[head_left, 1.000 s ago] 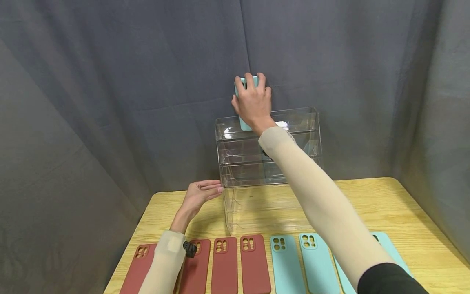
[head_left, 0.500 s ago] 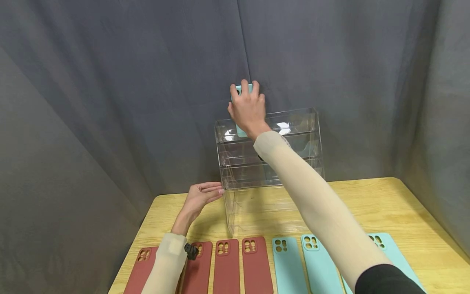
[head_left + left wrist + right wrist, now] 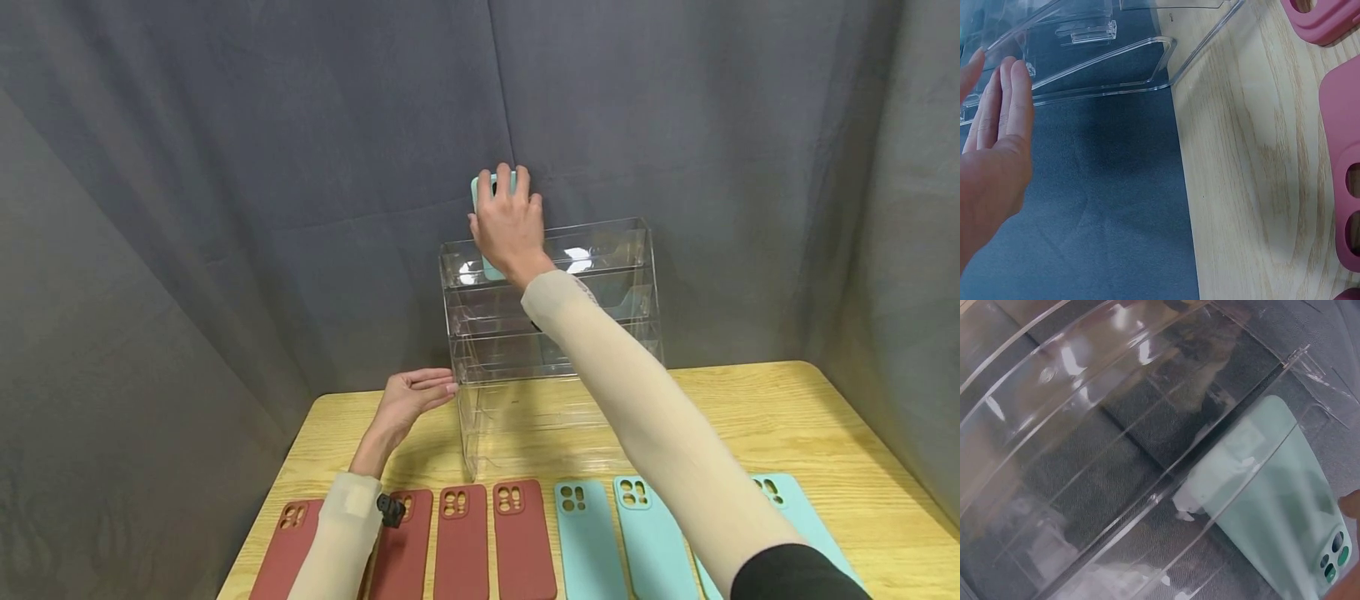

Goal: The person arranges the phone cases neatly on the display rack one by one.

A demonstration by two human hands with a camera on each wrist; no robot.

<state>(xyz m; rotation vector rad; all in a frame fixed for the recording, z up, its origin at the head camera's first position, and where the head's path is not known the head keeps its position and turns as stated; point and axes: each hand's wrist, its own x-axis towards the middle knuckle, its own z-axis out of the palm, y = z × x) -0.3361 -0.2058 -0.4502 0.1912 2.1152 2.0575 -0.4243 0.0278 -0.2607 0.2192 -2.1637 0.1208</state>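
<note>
My right hand (image 3: 512, 218) grips a light turquoise phone case (image 3: 1272, 500) at the top tier of a clear acrylic display rack (image 3: 495, 337). Its fingers curl over the case's upper end, by the camera cutouts. In the right wrist view, the case's lower end sits behind the clear front panel of a tier. My left hand (image 3: 411, 403) is at the rack's left side with straight fingers, the tips touching or very near the edge. The left wrist view shows those fingers (image 3: 1017, 103) against the clear side panel.
Red phone cases (image 3: 461, 546) lie in a row at the table's front left. Turquoise cases (image 3: 588, 542) continue the row rightward, partly under my right forearm. The wooden table (image 3: 735, 417) ends at a grey curtain (image 3: 360, 167) behind and at both sides.
My right hand has moved down and slightly left with the phone case, bringing it lower into the top tier. In the last half second it barely moves. The left hand stays at the rack's side.
</note>
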